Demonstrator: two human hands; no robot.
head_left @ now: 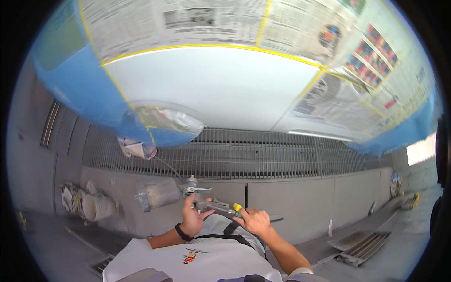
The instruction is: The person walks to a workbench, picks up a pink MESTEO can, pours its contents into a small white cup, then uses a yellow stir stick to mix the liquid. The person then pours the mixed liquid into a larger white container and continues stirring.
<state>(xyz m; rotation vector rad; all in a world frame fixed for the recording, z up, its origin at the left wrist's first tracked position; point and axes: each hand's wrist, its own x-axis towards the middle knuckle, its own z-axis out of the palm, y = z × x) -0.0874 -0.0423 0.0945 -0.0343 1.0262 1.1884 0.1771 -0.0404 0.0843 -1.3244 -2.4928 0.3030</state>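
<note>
Low in front of my body, a metal spray gun (217,206) lies on its side, its head and cup end toward the left. My left hand (190,221), with a black band at the wrist, is closed around the gun near its head. At the handle end, the fingers of my right hand (256,222) are closed on a yellow fitting (237,207). A short piece of dark hose (277,218) shows just past that hand. Beyond both hands stands a white vehicle panel (211,77), framed by yellow tape (188,46) and newspaper (136,23).
Blue sheeting (87,77) covers the vehicle's sides. A floor grate (282,155) runs below it. Left of my hands are a plastic-wrapped block (162,192) and a white bucket (98,207). Crumpled paper (138,148) lies by the wheel. Loose metal grating (366,249) rests at the right.
</note>
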